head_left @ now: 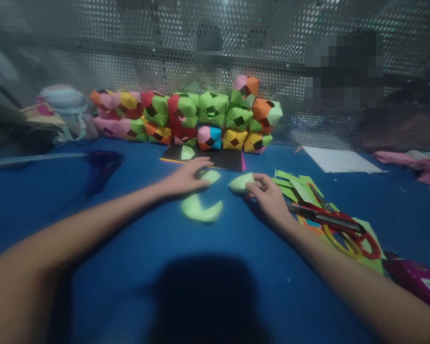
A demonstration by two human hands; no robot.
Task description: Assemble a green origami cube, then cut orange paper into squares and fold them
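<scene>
Blue worktop (290, 301) spreads before you; your right hand (270, 196) pinches a pale-green folded paper piece (241, 183) at one end, likely keeping its tip free; your left hand (188, 177) curves at a second piece (212, 177), grip unclear.

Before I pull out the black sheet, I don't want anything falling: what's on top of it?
On the black sheet lies a pale green folded piece. The left hand hides some of the sheet's front; paper balls hide its back edge.
</scene>
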